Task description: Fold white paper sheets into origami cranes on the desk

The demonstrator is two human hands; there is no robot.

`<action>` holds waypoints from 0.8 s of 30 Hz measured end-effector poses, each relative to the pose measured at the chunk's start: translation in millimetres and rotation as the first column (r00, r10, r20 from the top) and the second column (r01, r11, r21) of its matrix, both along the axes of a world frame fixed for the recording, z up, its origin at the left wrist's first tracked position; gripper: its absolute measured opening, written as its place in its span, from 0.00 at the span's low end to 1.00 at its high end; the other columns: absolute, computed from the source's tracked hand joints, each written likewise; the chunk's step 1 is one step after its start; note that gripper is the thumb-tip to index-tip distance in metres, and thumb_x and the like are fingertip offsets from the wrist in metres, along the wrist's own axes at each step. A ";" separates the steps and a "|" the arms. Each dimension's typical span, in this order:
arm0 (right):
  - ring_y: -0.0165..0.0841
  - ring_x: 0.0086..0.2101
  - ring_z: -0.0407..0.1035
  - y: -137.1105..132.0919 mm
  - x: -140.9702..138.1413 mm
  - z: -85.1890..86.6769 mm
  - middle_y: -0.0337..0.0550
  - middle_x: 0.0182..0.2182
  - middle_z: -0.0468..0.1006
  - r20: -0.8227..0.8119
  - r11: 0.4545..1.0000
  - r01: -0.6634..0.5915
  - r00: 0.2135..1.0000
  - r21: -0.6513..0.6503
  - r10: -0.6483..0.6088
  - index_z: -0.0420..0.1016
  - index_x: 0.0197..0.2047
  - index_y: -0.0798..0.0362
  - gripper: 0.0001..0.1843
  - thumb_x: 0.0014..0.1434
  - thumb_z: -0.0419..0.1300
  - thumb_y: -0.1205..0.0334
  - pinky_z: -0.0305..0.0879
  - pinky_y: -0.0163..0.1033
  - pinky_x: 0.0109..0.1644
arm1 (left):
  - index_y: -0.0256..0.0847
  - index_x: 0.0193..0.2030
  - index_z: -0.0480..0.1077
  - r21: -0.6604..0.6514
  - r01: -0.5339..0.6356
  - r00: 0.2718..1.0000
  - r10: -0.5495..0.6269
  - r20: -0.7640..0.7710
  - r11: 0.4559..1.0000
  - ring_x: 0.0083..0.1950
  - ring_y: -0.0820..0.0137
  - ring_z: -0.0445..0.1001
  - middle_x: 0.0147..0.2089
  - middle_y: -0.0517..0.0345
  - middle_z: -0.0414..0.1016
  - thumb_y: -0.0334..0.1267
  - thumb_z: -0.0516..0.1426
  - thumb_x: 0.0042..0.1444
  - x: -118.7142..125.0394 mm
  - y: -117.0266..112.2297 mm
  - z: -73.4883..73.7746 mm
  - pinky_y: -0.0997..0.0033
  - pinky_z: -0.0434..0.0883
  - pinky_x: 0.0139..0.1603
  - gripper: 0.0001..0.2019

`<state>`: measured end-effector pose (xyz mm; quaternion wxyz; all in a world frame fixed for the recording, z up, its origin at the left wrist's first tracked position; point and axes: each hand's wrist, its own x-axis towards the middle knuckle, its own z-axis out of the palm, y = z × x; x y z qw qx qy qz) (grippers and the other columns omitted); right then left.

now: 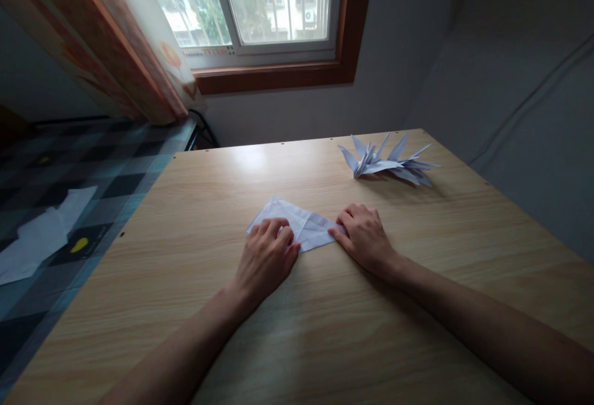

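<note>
A folded sheet of white paper (pixel 304 222) with several creases lies on the wooden table in front of me. My left hand (pixel 270 245) presses on its near left part, fingers curled and thumb close to the lower edge. At the narrow right end, my right hand (pixel 364 236) has its bent fingers and thumb closed on the tip. The fingers of both hands cover parts of the paper. Farther back on the right stands a cluster of folded white paper cranes (pixel 387 160), apart from both hands.
The light wooden table (pixel 195 207) has its far edge below a window (pixel 278 2). To the left is a checked cloth surface (pixel 120 160) with loose white paper sheets (pixel 41 238) on it. A patterned curtain (pixel 116 33) hangs at the back left.
</note>
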<state>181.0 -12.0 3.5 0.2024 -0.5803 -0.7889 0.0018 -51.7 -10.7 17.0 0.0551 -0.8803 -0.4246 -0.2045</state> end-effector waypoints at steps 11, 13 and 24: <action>0.51 0.60 0.57 -4.1 1.3 -1.7 0.65 0.60 0.65 -0.065 0.975 -0.131 0.987 0.178 0.145 0.58 0.65 0.62 0.29 0.64 0.55 0.58 0.60 0.56 0.59 | 0.45 0.70 0.55 -0.285 0.188 0.958 -0.239 -0.158 0.940 0.72 0.55 0.54 0.71 0.53 0.58 0.30 0.49 0.56 -5.0 9.1 -6.0 0.43 0.51 0.69 0.32; 0.51 0.66 0.48 -8.8 -3.6 -3.2 0.68 0.65 0.57 -0.017 0.931 -0.304 0.949 0.202 0.314 0.48 0.69 0.67 0.38 0.64 0.55 0.54 0.56 0.57 0.64 | 0.44 0.70 0.55 -0.283 0.186 0.957 -0.239 -0.165 0.941 0.72 0.55 0.53 0.71 0.52 0.58 0.31 0.48 0.58 -5.3 8.6 -5.7 0.43 0.51 0.69 0.31; 0.53 0.67 0.46 -25.8 -11.5 -5.7 0.73 0.67 0.51 0.131 0.871 -0.477 0.862 -0.117 0.490 0.49 0.68 0.76 0.56 0.60 0.46 0.29 0.50 0.55 0.68 | 0.43 0.72 0.49 -0.285 0.141 0.949 -0.212 -0.235 0.948 0.73 0.58 0.50 0.72 0.50 0.53 0.42 0.44 0.67 -5.5 5.5 -2.6 0.49 0.49 0.70 0.27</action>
